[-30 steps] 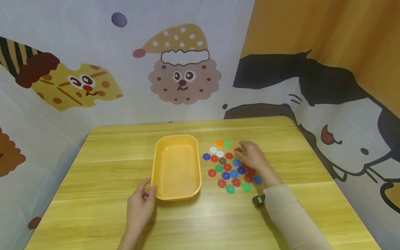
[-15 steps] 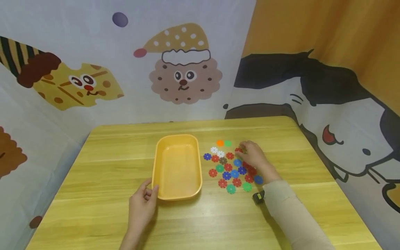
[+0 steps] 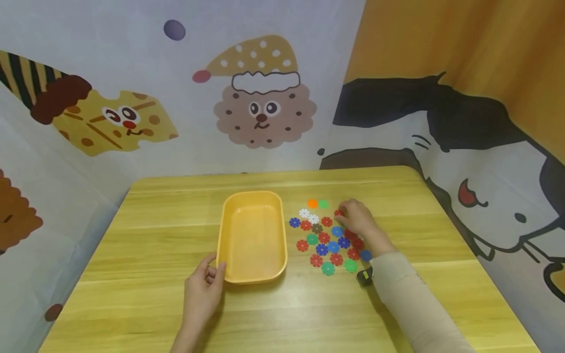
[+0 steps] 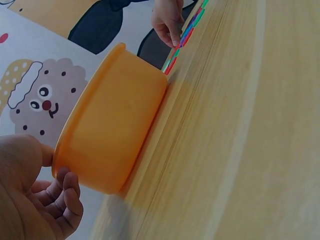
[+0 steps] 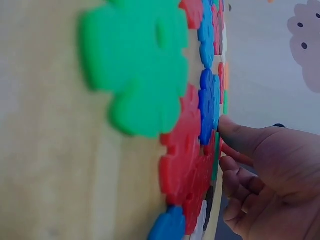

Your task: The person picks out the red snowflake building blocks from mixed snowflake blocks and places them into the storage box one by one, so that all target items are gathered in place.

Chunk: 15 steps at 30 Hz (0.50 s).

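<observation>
My left hand grips the near left corner of a yellow plastic tray, thumb and fingers at the rim. In the left wrist view the thumb of the left hand lies against the tray's rim, the other fingers curled beneath. To the tray's right, notched plastic snowflake discs lie flat in a loose group, in red, blue, green, white, brown and orange. At the group's far right side, my right hand pinches a red snowflake disc at table level. The right wrist view shows the right hand's thumb beside the discs.
All this stands on a light wooden table. A small black object sits by the right sleeve. Behind the table hangs a cloth printed with cartoon figures, and several discs lie under or close to the right forearm.
Both hands hold nearly the same places, with the tray and discs unmoved on the table. The head view has shifted slightly.
</observation>
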Each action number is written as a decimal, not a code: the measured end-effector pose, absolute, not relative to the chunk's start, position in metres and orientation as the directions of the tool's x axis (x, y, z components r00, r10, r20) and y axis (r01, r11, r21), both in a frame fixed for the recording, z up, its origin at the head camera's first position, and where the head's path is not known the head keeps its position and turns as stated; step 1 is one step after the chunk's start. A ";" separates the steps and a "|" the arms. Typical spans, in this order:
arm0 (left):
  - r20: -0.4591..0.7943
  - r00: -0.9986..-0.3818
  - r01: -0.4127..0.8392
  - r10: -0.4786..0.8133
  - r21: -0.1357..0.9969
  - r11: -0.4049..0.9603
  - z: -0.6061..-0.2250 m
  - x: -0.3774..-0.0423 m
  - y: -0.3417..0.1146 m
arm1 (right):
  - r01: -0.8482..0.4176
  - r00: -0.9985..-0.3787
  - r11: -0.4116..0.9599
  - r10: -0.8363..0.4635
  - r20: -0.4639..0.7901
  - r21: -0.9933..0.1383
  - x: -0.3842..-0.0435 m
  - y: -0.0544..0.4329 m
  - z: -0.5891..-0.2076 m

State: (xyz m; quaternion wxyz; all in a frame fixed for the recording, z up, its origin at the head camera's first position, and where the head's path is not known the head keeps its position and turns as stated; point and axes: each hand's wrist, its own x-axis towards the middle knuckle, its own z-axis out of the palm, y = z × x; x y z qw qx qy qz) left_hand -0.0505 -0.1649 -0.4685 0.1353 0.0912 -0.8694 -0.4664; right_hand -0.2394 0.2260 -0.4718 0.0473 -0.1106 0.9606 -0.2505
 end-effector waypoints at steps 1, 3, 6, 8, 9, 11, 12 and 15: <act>0.150 -0.947 -0.032 -0.284 0.836 0.547 -0.469 -0.050 -0.165 | -0.176 -0.972 0.851 -0.231 -0.052 -0.495 -0.240 0.226 -0.472; 0.148 -0.948 -0.032 -0.282 0.837 0.546 -0.469 -0.050 -0.165 | -0.145 -0.972 0.852 -0.219 -0.090 -0.503 -0.243 0.227 -0.472; 0.150 -0.949 -0.025 -0.276 0.839 0.543 -0.470 -0.050 -0.165 | -0.102 -0.971 0.856 -0.197 -0.137 -0.507 -0.246 0.228 -0.472; 0.150 -0.951 -0.021 -0.272 0.842 0.540 -0.471 -0.050 -0.166 | -0.091 -0.969 0.857 -0.194 -0.153 -0.507 -0.247 0.228 -0.472; 0.149 -0.951 -0.021 -0.270 0.843 0.538 -0.471 -0.050 -0.166 | -0.092 -0.968 0.857 -0.196 -0.157 -0.507 -0.248 0.228 -0.471; 0.146 -0.952 -0.023 -0.270 0.844 0.536 -0.471 -0.050 -0.166 | -0.088 -0.966 0.857 -0.199 -0.168 -0.507 -0.249 0.229 -0.471; 0.145 -0.952 -0.024 -0.271 0.844 0.536 -0.472 -0.051 -0.166 | -0.086 -0.965 0.857 -0.198 -0.171 -0.508 -0.249 0.229 -0.471; 0.145 -0.951 -0.024 -0.272 0.844 0.536 -0.472 -0.051 -0.166 | -0.081 -0.964 0.852 -0.200 -0.177 -0.518 -0.250 0.229 -0.470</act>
